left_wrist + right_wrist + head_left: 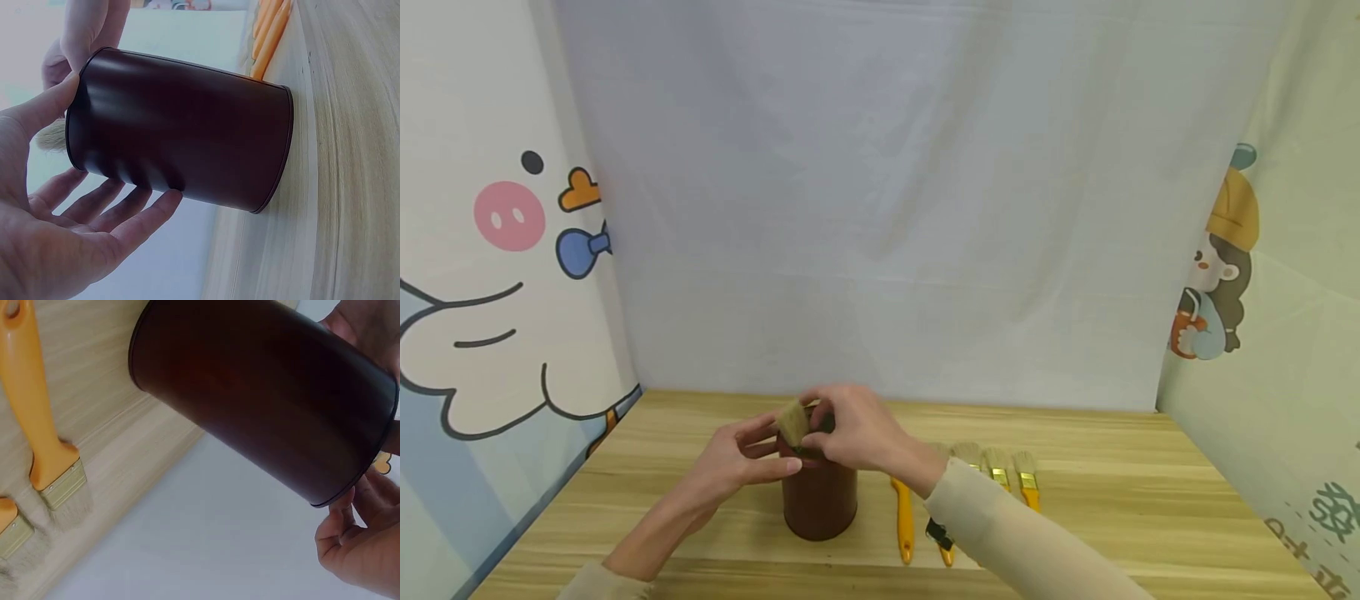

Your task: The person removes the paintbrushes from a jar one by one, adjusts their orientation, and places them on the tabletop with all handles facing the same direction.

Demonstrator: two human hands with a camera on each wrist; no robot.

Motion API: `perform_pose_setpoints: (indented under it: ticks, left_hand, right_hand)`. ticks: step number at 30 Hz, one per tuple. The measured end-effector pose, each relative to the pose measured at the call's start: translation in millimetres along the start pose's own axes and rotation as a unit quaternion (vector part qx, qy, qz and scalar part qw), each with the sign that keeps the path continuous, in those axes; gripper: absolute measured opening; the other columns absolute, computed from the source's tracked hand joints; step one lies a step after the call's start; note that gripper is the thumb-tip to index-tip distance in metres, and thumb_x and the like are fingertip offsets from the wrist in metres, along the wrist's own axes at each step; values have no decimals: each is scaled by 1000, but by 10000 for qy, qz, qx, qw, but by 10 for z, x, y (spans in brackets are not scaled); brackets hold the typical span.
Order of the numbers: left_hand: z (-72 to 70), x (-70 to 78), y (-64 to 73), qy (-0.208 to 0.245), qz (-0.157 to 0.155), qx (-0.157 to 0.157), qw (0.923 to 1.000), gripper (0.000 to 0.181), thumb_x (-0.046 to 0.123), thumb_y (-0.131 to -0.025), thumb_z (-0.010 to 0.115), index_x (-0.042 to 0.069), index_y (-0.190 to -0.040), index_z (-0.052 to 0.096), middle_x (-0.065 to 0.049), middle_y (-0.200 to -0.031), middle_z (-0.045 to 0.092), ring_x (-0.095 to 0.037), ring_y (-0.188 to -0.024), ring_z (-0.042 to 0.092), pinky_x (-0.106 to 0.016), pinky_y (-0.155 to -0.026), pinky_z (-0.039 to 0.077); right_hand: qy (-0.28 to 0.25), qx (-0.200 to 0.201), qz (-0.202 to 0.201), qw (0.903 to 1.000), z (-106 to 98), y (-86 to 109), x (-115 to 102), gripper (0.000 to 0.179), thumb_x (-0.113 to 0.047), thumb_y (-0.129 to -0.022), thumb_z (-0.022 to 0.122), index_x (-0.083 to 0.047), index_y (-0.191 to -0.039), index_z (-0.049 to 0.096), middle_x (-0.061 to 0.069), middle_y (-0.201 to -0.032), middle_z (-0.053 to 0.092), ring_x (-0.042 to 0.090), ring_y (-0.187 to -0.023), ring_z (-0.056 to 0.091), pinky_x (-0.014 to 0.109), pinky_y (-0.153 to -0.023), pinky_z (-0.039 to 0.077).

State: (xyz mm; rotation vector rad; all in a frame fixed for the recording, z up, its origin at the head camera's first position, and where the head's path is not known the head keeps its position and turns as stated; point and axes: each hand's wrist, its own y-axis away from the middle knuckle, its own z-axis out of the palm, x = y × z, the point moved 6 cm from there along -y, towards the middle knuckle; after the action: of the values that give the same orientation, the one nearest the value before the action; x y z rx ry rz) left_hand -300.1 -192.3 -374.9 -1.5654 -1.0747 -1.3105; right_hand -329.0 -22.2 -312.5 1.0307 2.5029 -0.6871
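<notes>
A dark brown cylindrical container [820,504] stands on the wooden table. My left hand [733,458] holds it near the top, thumb on one side and fingertips against the other, as the left wrist view [81,212] of that hand shows. Pale bristles of a paintbrush [791,423] stick up at the container's mouth; its handle is hidden inside. Over the rim, my right hand [857,429] pinches the brush by the bristle end, thumb and forefinger on either side. In the right wrist view its fingers [350,540] show at the rim.
Several yellow-handled paintbrushes [905,525] lie in a row right of the container, bristles toward the back, partly hidden under my right forearm. A pale curtain [880,208] hangs behind the table [1112,492], and printed cloths flank it on both sides.
</notes>
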Motion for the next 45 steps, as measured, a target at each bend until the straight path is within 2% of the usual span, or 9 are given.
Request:
perform_pose_setpoints:
  ticks: [5, 8, 12, 16, 21, 25, 32, 45]
  left_hand:
    - [2, 2, -5, 50, 68, 37, 10000, 83, 20, -93, 82, 5, -163, 40, -29, -159, 42, -47, -144, 45, -46, -101, 55]
    - [3, 3, -4, 63, 101, 17, 9999, 84, 19, -93, 83, 3, -163, 39, -29, -159, 41, -48, -144, 43, -46, -102, 55]
    - [2, -3, -7, 95, 62, -24, 9999, 84, 19, -94, 82, 3, -163, 38, -29, -160, 40, -49, -145, 41, -46, -103, 54]
    - [-7, -5, -19, 93, 61, -3, 9999, 84, 20, -94, 82, 2, -163, 37, -28, -159, 42, -47, -145, 43, -46, -103, 54]
    - [-12, 4, -25, 71, 118, 14, 9999, 86, 19, -93, 83, -1, -162, 36, -28, -159, 42, -46, -144, 44, -44, -102, 55]
    - [-11, 13, -14, 14, 96, 36, 9999, 90, 20, -93, 83, -3, -163, 32, -32, -160, 38, -48, -144, 43, -45, -103, 54]
    - [-10, -5, 3, -100, -160, 67, 9998, 94, 23, -94, 81, -3, -165, 25, -33, -163, 32, -52, -146, 39, -51, -105, 52]
    - [-18, -11, 11, -103, -117, 146, 9998, 94, 23, -92, 83, -3, -165, 28, -34, -161, 33, -51, -144, 41, -49, -104, 53]
  right_hand:
    - [-23, -81, -119, 9999, 13, -19, 10, 34, -18, -91, 86, -8, -122, 76, -4, -105, 77, 8, -98, 70, 24, -85, 55]
    - [-189, -131, -69, 9997, 23, -14, 23, 37, -17, -90, 87, -9, -125, 74, -2, -107, 78, 6, -88, 68, 24, -77, 55]
    - [-563, -183, -18, 9982, 16, 3, 34, 45, -13, -91, 85, -10, -132, 68, -1, -100, 77, 8, -70, 62, 25, -64, 52]
    - [-753, -149, -156, 9969, -7, 17, 41, 42, -7, -93, 83, -9, -131, 66, -2, -94, 73, 7, -73, 63, 25, -69, 53]
    - [-866, -130, -381, 9954, -4, 17, 44, 31, -3, -93, 80, -5, -123, 70, 2, -97, 74, 6, -82, 67, 23, -76, 56]
    - [-960, -118, -393, 9945, 6, 16, 43, 37, -1, -94, 79, -6, -129, 67, 3, -100, 75, 5, -85, 69, 21, -77, 57]
    - [-1111, -42, -447, 9928, -4, 36, 20, 47, 4, -93, 78, -9, -136, 63, 4, -100, 75, 4, -84, 70, 21, -77, 58]
    - [-1273, -43, -677, 9895, -10, 63, 25, 50, 7, -93, 77, -7, -139, 63, 9, -104, 73, 5, -84, 71, 21, -76, 58]
